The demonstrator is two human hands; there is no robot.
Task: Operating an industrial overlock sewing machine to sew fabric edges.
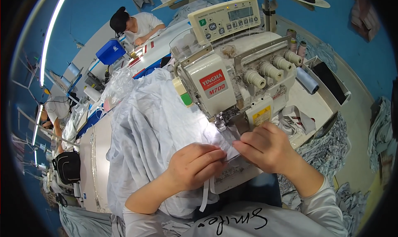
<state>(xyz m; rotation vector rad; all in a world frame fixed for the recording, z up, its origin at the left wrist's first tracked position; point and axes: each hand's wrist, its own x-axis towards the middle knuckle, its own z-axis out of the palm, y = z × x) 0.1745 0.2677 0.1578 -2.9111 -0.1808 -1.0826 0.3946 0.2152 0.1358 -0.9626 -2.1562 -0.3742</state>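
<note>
A large piece of pale grey-white fabric [153,108] lies bunched across the table and runs up to the presser foot [219,123] of a white overlock sewing machine [215,83]. My left hand [197,166] is closed in a pinch on the fabric's near edge, just in front of the foot. A narrow white strip [205,195] hangs down below it. To the right of the foot, my right hand [265,148] pinches the same edge, fingers pressed together. The machine's lamp lights the cloth near the needle, and the fingertips hide part of the edge.
A control panel [226,21] tops the machine, with tension knobs [271,71] along its right. A tray with a blue thread cone [307,80] stands at right, patterned fabric [323,150] heaped below. Another person [137,27] works beyond; a black backpack [67,167] sits left.
</note>
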